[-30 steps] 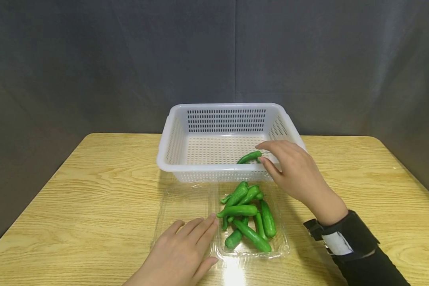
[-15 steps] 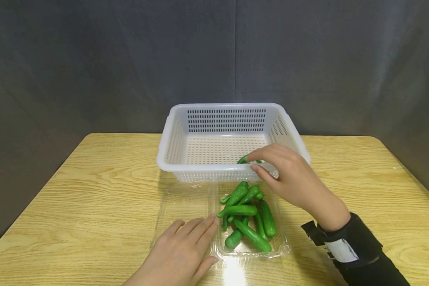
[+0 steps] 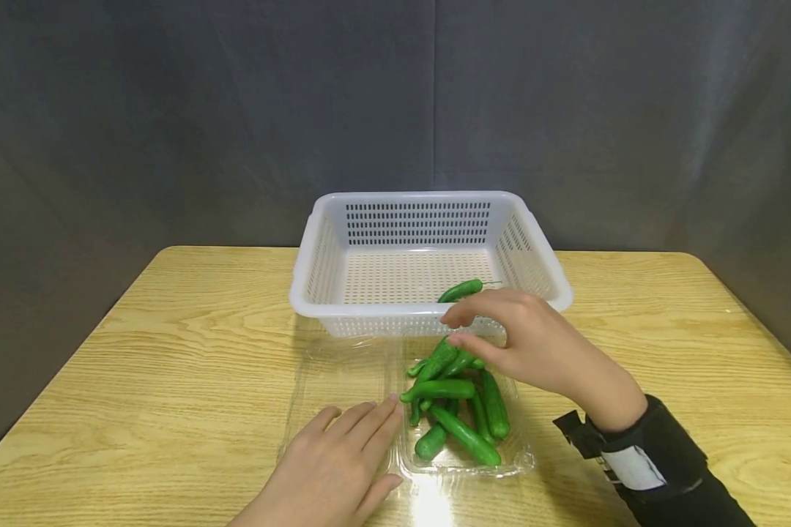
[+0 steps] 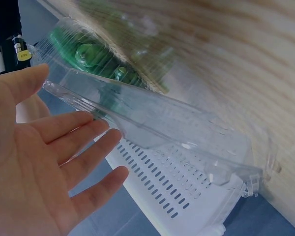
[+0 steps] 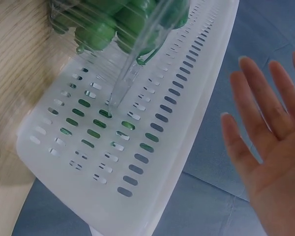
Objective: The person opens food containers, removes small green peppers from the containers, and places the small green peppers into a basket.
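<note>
My left hand (image 3: 339, 457) lies with its fingers extended over the flat half of a clear plastic clamshell box (image 3: 522, 457), fingertips at the middle hinge. Several small green cucumbers (image 3: 466, 435) are heaped in the right half. My right hand (image 3: 534, 351) hovers over the back of that heap, before the basket's front rim, its fingers spread and bent with nothing between them. In the right wrist view the right hand (image 5: 280, 132) is likewise bare. Inside the white basket (image 3: 369, 310) a slim green vegetable with a thin stem (image 3: 460, 290) leans near the front wall, partly hidden.
The perforated basket stands behind the box, close to it, on a wood-grain table (image 3: 171, 380). A grey cloth backdrop (image 3: 237, 124) rises behind the table. The basket's raised front rim lies between the box and the basket's inside.
My right hand has come back from above the basket's inside, over its front rim, toward the cucumber heap. The vegetable in the basket shows more fully. My left hand stays put.
</note>
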`<state>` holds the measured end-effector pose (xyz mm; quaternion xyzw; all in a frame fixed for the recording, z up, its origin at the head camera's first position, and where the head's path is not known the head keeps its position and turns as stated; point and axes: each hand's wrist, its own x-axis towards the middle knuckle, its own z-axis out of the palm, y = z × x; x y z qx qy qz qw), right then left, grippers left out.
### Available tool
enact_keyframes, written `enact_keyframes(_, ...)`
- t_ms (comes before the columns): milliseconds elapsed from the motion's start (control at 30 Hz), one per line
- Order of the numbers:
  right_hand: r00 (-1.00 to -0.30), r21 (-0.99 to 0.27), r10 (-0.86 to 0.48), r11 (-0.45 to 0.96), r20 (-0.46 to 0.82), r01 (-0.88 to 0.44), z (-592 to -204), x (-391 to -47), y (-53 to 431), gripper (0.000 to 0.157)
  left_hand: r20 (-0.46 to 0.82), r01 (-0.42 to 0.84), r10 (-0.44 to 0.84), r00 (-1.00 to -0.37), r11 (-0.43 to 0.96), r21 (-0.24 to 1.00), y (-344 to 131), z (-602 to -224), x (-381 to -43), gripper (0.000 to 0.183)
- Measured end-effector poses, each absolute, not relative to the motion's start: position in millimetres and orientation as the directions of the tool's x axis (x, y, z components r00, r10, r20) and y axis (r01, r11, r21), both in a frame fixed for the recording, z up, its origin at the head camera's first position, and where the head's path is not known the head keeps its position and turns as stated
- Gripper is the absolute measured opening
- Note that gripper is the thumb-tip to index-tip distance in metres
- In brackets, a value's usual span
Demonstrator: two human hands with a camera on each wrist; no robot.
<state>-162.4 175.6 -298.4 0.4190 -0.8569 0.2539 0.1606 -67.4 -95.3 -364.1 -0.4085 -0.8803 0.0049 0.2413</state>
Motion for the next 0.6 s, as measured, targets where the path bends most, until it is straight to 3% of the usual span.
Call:
enact_keyframes(233, -0.710, -0.387, -0.659, 0.605, 0.248, -0.696, -295.8, -156.5, 174.2, 0.033, 0.432, 0.716, 0.719, -0.545, 0.667, -0.206, -95.3, -364.9, -67.3, 0.065)
enact_keyframes(600, -0.677, -0.414, -0.720, 0.575, 0.153, -0.705, -299.0, -154.8, 170.5, 0.025, 0.441, 0.716, 0.717, -0.539, 0.666, -0.208, -95.0, -365.9, -67.5, 0.065)
